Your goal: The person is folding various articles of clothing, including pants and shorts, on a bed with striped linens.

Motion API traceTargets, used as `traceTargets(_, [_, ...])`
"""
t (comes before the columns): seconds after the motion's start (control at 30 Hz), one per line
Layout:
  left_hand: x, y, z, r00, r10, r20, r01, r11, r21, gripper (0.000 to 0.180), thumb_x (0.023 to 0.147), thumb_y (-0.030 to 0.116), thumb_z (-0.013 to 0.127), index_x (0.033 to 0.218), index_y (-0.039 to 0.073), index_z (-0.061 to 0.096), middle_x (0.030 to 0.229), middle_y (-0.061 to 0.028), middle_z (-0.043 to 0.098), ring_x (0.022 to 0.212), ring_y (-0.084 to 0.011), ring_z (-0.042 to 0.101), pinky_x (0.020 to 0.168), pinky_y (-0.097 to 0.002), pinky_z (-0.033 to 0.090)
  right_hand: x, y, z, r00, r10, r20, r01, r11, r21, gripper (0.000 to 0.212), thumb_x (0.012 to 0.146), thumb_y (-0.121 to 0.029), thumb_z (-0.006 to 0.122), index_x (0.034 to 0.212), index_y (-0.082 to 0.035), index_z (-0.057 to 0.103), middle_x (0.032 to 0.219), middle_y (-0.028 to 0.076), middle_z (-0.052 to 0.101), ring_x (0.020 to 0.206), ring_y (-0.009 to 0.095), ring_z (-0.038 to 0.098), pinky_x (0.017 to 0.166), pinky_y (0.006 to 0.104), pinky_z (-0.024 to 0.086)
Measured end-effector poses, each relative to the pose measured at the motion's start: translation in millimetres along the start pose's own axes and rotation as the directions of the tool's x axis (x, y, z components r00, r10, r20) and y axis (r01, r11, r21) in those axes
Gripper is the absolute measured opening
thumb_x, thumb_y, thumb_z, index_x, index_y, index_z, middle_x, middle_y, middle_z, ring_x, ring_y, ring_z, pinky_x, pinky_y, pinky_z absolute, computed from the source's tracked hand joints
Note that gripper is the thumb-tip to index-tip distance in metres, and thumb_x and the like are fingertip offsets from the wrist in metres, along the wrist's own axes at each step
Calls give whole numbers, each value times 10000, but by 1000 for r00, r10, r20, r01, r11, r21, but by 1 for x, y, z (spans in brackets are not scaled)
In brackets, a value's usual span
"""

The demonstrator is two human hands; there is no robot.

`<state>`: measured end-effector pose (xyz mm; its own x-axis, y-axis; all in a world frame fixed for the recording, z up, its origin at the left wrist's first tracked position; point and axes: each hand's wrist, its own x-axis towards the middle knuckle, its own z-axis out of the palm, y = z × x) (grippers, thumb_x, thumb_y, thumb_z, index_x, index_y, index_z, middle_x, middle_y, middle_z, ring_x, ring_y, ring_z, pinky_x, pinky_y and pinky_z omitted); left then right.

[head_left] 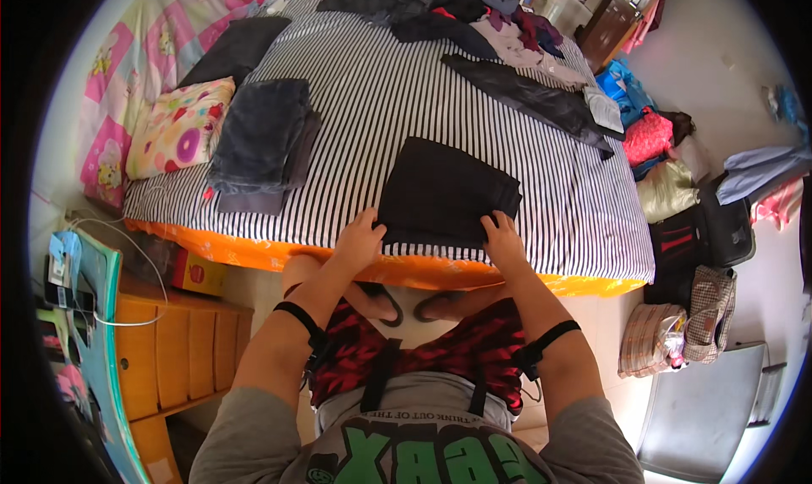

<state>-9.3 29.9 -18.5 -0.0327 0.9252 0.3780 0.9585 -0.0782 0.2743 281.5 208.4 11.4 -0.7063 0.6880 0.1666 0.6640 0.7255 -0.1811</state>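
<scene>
Black trousers, folded into a flat block, lie on the striped bedsheet at the bed's near edge. My left hand grips their near left corner with its fingers curled in. At the right side, near the other corner, my right hand pinches the cloth. A stack of folded dark jeans rests to the left of the trousers. Farther off on the right, a dark grey pair of trousers is spread out unfolded.
Loose clothes are heaped at the bed's far end. A patterned pillow and a dark folded cloth lie at left. Bags crowd the bed's right side. A wooden drawer cabinet stands at the near left.
</scene>
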Motion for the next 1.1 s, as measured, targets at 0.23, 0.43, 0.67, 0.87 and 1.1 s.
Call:
traceTargets(0.23, [-9,-10,4,990,63,128,-87,977,193,184,801,190,626,894,32,620,1060,-158,547,921,-319,608,785,-432,510,-11,17,6,992,-69,-103,63,996,-55,440,808,-21,552,1234,-133,553,1412,157,447,1314,364,410,981,427,472])
traceTargets(0.43, [18,10,-16,963,-247,108,256,964,-74,264,811,162,651,1017,35,544,1074,-168,505,893,-366,610,757,-448,522,-22,10,9,999,-2,51,-1,999,49,631,762,-34,634,1354,-151,451,1508,174,284,1393,374,281,1024,437,442])
traceTargets(0.67, [37,6,-7,919,-282,276,303,952,-35,259,850,96,583,1093,83,494,1133,-180,491,935,-397,614,768,-461,527,-15,16,14,987,141,70,-142,990,2,600,802,13,572,1333,-252,490,1512,211,259,1373,426,305,972,436,489])
traceTargets(0.87, [26,5,-12,927,10,374,-39,997,70,237,829,32,538,1053,106,514,1079,-173,491,850,-386,623,727,-446,531,-24,25,17,998,62,29,-64,995,75,654,770,52,557,1348,-246,495,1526,205,235,1382,427,283,1006,431,462])
traceTargets(1.1, [32,-23,30,977,-154,144,192,935,-300,211,837,151,639,997,89,517,914,-148,500,786,-338,588,717,-436,490,-27,28,20,995,86,41,-95,953,287,648,743,-62,665,1348,-239,513,1524,248,205,1403,434,226,1120,461,310])
